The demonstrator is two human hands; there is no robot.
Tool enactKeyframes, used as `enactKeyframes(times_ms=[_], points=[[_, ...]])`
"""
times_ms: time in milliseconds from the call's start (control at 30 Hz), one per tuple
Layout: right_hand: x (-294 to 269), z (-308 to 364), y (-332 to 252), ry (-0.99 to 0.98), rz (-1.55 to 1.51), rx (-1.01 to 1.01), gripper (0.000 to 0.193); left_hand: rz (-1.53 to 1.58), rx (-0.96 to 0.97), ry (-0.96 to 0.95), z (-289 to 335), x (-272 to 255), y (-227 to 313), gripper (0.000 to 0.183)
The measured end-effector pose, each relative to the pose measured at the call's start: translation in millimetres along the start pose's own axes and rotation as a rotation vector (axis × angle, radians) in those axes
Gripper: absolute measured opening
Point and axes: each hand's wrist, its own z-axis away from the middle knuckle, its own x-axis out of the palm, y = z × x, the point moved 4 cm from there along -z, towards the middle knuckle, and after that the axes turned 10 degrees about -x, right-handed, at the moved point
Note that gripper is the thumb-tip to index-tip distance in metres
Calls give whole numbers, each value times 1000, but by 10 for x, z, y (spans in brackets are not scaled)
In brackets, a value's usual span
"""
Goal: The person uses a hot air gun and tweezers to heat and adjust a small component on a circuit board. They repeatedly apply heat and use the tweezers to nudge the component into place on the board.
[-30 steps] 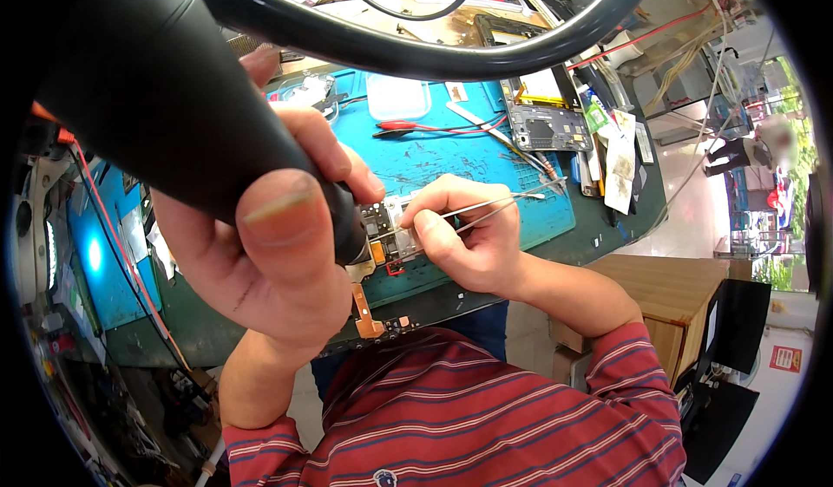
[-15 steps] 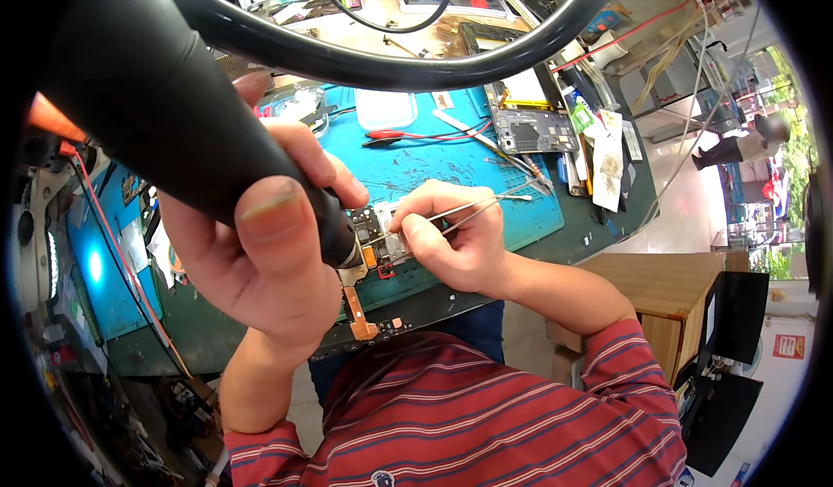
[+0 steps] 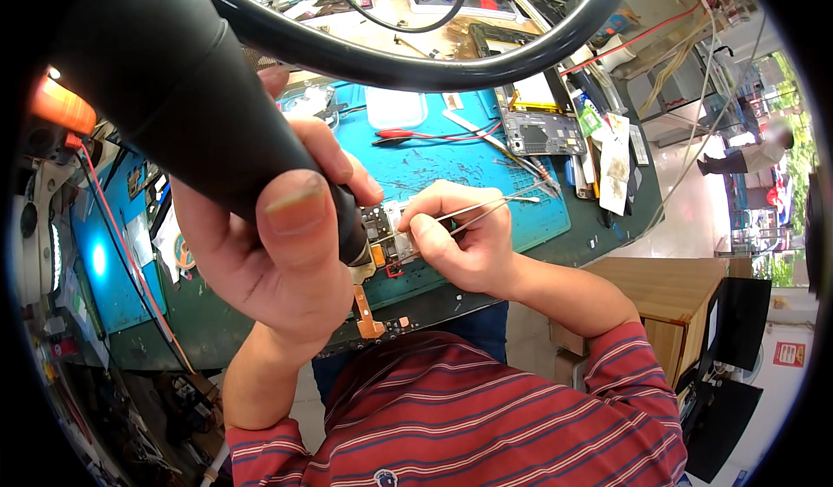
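Note:
My left hand [image 3: 286, 253] is wrapped around the thick black handle of a hot-air gun [image 3: 217, 114], thumb on its near side. The gun slants down to the right, its narrow tip close over a small circuit board [image 3: 378, 227]. Between the thumb and fingers of my right hand [image 3: 460, 240] are thin metal tweezers [image 3: 473, 213], their points at the board beside the gun's tip. The board seems to be in a metal holder with a red part [image 3: 395, 271]. An orange-brown flex strip [image 3: 368, 313] lies on the near side. The gun and my left hand hide part of the board.
A black hose [image 3: 373, 69] arches across the far side. On the blue mat [image 3: 434, 162] lie red and black clip leads [image 3: 416, 136]. An opened device [image 3: 542, 131] and loose tools are at the right. A wooden cabinet [image 3: 651, 287] stands right of me; another person [image 3: 764, 153] is far off.
The whole view has shifted slightly, so the bench sits a little further right. Both hands keep their grips, with the gun's tip and the tweezers still at the board.

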Motion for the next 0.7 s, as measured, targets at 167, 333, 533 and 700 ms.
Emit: enactKeyframes(times_ms=[167,333,533,700], points=[[28,-4,-15,-20,30,-10,6,-3,19,7,3,-34,-4,63],[11,-13,-58,-88,50,-8,10,6,13,-11,-4,-4,11,64],[-46,-38,-110,-76,60,-47,9,32,8,18,24,47,10,58],[-32,-39,-100,-98,75,-44,7,85,-6,4,23,26,-5,55]])
